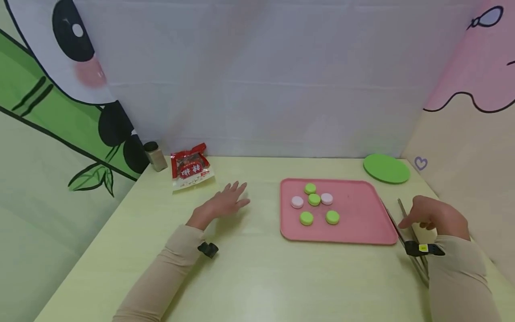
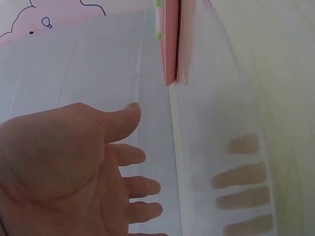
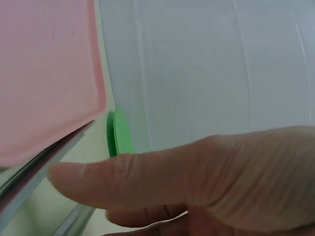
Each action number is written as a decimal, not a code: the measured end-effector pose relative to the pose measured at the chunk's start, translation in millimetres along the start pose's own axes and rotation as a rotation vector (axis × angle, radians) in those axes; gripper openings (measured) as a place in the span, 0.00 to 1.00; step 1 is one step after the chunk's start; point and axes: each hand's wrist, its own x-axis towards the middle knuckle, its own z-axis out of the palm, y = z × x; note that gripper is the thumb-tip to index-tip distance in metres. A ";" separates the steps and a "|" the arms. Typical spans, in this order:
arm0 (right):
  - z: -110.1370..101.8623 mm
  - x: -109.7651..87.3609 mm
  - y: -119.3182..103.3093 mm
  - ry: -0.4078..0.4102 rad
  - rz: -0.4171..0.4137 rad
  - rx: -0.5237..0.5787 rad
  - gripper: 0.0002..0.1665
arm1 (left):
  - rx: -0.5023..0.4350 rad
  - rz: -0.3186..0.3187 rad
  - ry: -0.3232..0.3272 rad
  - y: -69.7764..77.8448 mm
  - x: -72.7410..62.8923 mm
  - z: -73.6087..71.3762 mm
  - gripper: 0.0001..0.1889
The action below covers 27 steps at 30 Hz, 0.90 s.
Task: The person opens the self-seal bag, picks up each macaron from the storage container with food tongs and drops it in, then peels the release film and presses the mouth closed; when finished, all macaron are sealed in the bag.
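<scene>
Over a pair of metal tongs (image 1: 417, 264) at the tray's right edge is my right hand (image 1: 440, 217), thumb extended and fingers loosely bent. In the right wrist view the thumb (image 3: 98, 184) lies across the tongs (image 3: 44, 164); I see no grip on them, and contact is unclear. My left hand (image 1: 223, 203) hovers above the table left of the tray, fingers spread and holding nothing. On the pink tray (image 1: 362, 219) sit several green macaron-like rounds (image 1: 314, 199) and two pale pink ones (image 1: 297, 202).
A green round disc (image 1: 386, 168) lies at the back right of the table (image 1: 249, 277). Toward the back left are a red-and-white food packet (image 1: 191, 167) and a dark-capped shaker jar (image 1: 155, 156). Behind the table hangs a printed cloth (image 1: 257, 80).
</scene>
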 end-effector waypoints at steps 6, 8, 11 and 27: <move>9.1 -3.0 6.9 -0.058 0.063 0.040 0.26 | -0.002 -0.018 -0.120 -0.1 -1.7 4.7 0.34; 11.9 -5.2 8.7 -0.065 0.060 0.029 0.28 | 0.015 -0.019 -0.119 1.4 -1.1 6.2 0.33; 15.2 -7.8 11.3 -0.069 0.054 0.014 0.27 | 0.047 -0.017 -0.081 7.6 3.9 9.7 0.33; 21.4 -9.3 8.3 -0.064 0.048 0.023 0.27 | 0.185 -0.019 -0.138 35.9 18.5 22.1 0.37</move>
